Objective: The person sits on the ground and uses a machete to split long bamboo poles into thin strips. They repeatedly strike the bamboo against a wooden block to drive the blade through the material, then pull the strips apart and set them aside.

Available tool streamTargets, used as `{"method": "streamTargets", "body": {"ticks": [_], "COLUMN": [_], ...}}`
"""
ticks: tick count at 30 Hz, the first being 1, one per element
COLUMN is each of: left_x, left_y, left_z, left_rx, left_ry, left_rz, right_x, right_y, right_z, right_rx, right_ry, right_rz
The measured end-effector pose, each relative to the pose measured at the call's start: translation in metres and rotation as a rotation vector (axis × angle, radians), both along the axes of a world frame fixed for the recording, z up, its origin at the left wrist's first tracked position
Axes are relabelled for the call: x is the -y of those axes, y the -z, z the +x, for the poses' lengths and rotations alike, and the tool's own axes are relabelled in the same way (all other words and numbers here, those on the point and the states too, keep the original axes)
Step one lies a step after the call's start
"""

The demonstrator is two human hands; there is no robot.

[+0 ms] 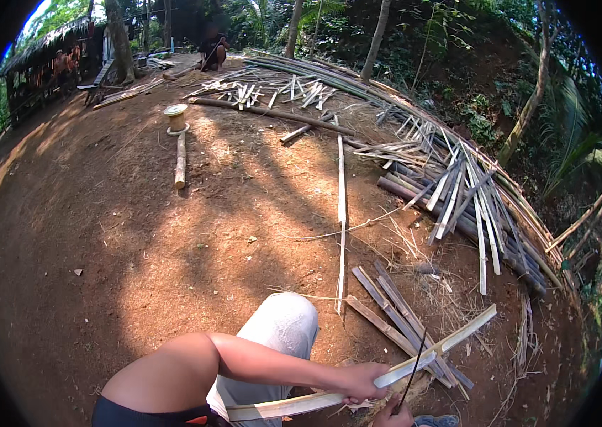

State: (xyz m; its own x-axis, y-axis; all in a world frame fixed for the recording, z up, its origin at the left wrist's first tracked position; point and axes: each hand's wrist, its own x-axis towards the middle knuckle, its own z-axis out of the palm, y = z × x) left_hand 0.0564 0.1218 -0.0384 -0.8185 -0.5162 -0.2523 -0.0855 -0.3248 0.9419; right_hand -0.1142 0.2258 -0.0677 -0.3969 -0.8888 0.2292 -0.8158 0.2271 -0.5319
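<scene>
My left hand (361, 381) is closed around a long split bamboo strip (280, 408), pale on its inner face. The strip runs from beside my pale-trousered knee (283, 324) out to the right, tilted upward in the picture. At the lower edge my right hand (392, 415), partly cut off, grips a knife (410, 379) with a long, dark blade seen nearly edge-on. Its blade crosses the strip just right of my left hand; whether it has cut into the bamboo I cannot tell. Several split bamboo pieces (386, 295) lie on the soil just beyond.
A big heap of split bamboo (468, 188) and long poles (358, 85) fills the right side. One thin strip (341, 213) lies lengthwise ahead. Left of it are a short log (181, 160) and a round-topped stump (176, 119). Another person (213, 51) crouches far off.
</scene>
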Motion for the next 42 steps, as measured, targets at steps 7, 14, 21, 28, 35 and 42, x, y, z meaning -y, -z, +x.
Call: {"method": "streamTargets", "body": {"ticks": [7, 14, 21, 28, 35, 42], "left_x": [0.001, 0.014, 0.018, 0.0, -0.009, 0.0], "left_y": [-0.018, 0.003, 0.002, 0.009, -0.019, -0.044], "left_z": [0.009, 0.002, 0.005, -0.003, 0.012, -0.009], "left_rx": [-0.334, -0.27, -0.185, -0.112, -0.284, -0.418], "left_ry": [-0.176, -0.314, -0.481, -0.591, -0.457, -0.323], "left_rz": [-0.046, 0.099, 0.063, -0.056, -0.04, 0.093], "right_x": [0.042, 0.066, 0.095, 0.079, 0.104, 0.13], "right_y": [-0.078, -0.113, -0.072, -0.063, -0.08, -0.069], "right_z": [0.003, 0.003, 0.009, 0.007, -0.005, -0.028], "right_rx": [-0.309, -0.703, -0.549, -0.506, -0.347, 0.654], "right_ry": [-0.337, -0.579, -0.543, -0.517, -0.572, -0.577], "right_rz": [0.021, 0.092, 0.112, 0.203, 0.117, -0.136]}}
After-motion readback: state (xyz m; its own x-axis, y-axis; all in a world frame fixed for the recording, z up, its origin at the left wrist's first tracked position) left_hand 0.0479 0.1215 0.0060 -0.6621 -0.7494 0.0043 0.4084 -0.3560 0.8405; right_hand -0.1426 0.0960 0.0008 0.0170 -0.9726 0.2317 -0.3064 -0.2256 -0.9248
